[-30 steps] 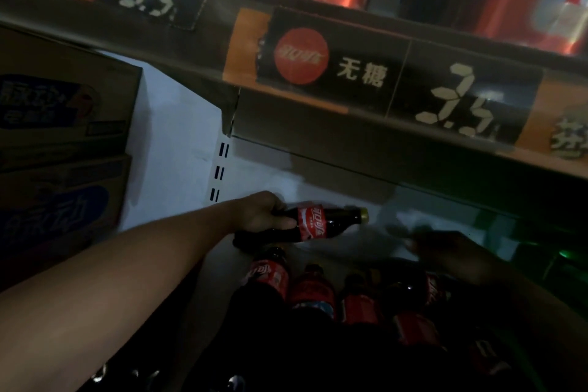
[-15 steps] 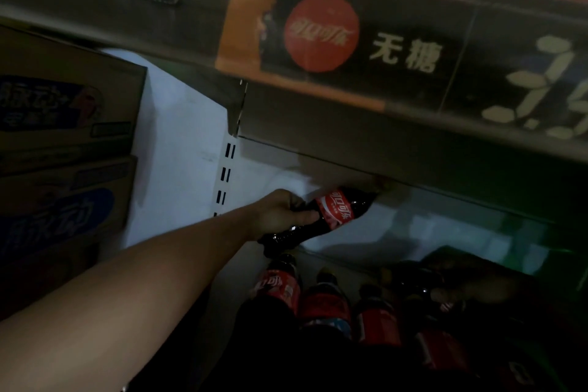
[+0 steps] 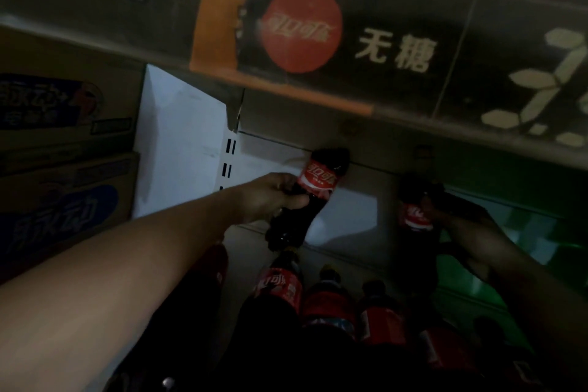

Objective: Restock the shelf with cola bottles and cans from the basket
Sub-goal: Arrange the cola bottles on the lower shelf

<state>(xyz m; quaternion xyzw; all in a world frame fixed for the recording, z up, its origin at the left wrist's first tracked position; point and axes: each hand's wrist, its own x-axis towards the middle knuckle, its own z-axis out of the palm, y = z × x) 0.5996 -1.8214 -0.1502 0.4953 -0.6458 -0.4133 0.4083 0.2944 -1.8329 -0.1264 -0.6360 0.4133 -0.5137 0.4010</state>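
Observation:
My left hand grips a cola bottle with a red label, tilted with its cap end up under the shelf above, over the lower shelf floor. In the dark on the right, my right hand holds a second cola bottle upright on that shelf. Several cola bottles with red labels stand in a row at the shelf's front, below both hands. The basket is out of view.
The upper shelf's edge carries a black cola price strip right over the bottles. Stacked cardboard boxes fill the left side. A white back panel with a slotted upright lies behind my left hand. Something green glows at the right.
My left hand has swung its bottle from lying sideways to nearly upright, deeper under the upper shelf. My right hand has picked up a second bottle and raised it. The camera moved closer.

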